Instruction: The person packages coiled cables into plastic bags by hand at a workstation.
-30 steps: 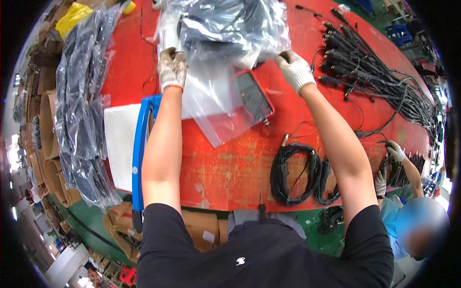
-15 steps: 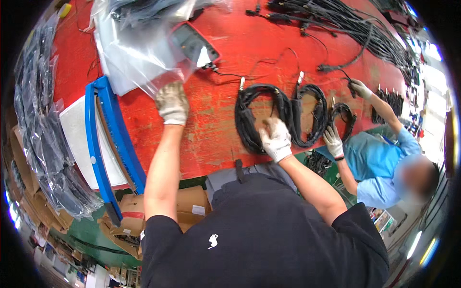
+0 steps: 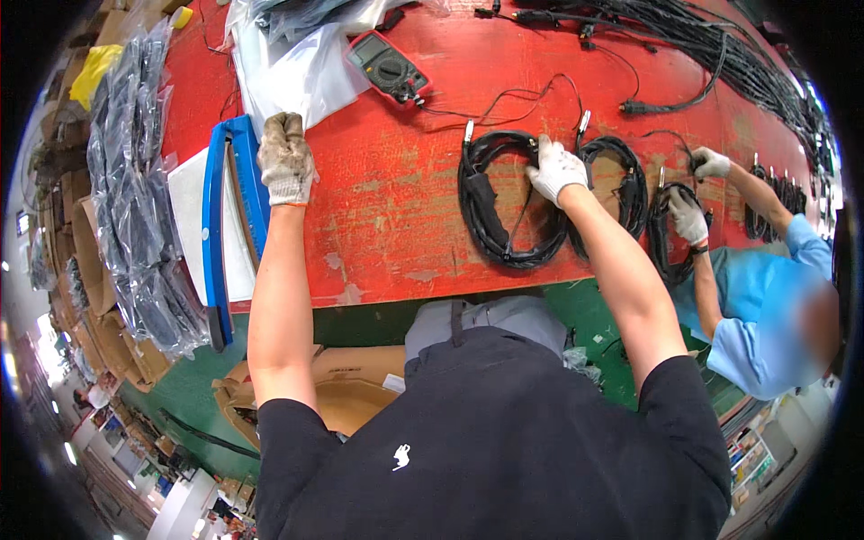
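My right hand (image 3: pixel 558 169), in a white glove, closes on the upper right rim of a coiled black cable (image 3: pixel 477 211) lying on the table. A metal plug stands up from the top of that coil. A second black coil (image 3: pixel 637 202) lies just to its right, partly behind my wrist. My left hand (image 3: pixel 286 162), in a stained glove, has its fingers curled together at the lower edge of some clear plastic bags (image 3: pixel 301 76). Whatever is inside those fingers is hidden. Beside this hand stands a long blue frame with an arm (image 3: pixel 214 225), resembling a bag sealer.
A red multimeter (image 3: pixel 389 67) with thin leads lies on the red table (image 3: pixel 387 225). More black cables (image 3: pixel 666 27) are heaped far right. A co-worker's gloved hands (image 3: pixel 688 216) handle another coil at right. Bagged goods (image 3: pixel 135 198) hang at left; a cardboard box (image 3: pixel 351 387) sits below.
My left hand has moved left toward the blue frame, and the clear film no longer covers the multimeter. My right hand has gone from inside the coil to its upper right rim.
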Tool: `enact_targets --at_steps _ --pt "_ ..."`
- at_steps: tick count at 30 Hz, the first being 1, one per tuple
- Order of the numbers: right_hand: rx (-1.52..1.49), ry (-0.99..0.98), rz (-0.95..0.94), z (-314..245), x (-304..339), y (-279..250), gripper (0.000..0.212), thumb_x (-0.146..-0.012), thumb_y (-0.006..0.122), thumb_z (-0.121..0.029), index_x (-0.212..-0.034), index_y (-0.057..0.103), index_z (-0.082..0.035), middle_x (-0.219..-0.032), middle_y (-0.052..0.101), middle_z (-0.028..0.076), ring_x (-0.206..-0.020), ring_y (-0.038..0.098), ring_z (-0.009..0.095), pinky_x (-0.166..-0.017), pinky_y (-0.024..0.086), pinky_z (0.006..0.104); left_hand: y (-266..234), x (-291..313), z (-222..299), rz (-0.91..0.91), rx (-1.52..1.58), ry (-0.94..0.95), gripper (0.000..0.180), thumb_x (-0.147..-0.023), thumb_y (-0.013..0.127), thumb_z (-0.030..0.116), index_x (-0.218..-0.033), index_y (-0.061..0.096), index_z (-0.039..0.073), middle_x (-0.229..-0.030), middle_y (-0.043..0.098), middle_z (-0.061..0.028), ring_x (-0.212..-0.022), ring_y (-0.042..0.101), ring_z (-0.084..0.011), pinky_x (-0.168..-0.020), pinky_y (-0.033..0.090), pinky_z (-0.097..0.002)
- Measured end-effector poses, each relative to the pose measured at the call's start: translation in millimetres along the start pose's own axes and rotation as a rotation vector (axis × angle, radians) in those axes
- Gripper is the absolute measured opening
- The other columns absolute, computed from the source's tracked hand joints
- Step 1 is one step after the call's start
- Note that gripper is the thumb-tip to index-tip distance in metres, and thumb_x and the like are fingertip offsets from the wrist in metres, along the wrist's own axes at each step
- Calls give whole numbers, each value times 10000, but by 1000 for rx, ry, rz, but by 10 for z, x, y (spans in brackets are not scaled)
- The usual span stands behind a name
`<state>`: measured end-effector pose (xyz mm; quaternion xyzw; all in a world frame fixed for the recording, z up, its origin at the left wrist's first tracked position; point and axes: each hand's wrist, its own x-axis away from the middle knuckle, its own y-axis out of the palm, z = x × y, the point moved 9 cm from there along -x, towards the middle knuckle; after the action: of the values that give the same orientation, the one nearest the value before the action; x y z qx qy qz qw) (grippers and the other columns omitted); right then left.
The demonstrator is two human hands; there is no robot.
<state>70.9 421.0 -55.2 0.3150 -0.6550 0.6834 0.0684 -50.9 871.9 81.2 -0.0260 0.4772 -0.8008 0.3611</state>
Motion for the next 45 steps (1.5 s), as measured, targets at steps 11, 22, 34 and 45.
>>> enact_targets --at_steps 11,22,34,45 --pt "-213 -124 42 -1279 501 426 787 -879 678 -442 -1468 385 -11 -1242 563 250 -1107 631 390 -928 530 471 654 635 -234 -440 170 24 187 -937 655 185 -1032 724 40 -904 729 -164 -804 684 -267 -749 530 -391" --pt "-879 -188 -91 -2247 -112 -368 714 -875 663 -567 -1250 613 38 -1058 680 190 -994 641 280 -902 497 374 1025 725 -89 -697 402 -263 270 -849 797 234 -935 694 0 -825 721 -114 -743 642 -155 -689 550 -359" --pt "-514 -197 598 -1994 66 -909 754 -748 826 -441 -1322 544 -41 -1347 542 241 -1238 543 380 -1045 439 477 853 573 -544 -568 468 -346 243 -848 823 211 -823 661 32 -838 714 -43 -772 607 -93 -706 505 -287" --pt "170 -710 503 -2670 -521 -1051 277 -853 604 -183 -1118 667 -138 -1117 686 126 -1069 643 312 -926 497 493 597 609 131 -304 -308 94 207 -814 745 281 -918 684 113 -955 666 -155 -939 644 -367 -841 503 -483"
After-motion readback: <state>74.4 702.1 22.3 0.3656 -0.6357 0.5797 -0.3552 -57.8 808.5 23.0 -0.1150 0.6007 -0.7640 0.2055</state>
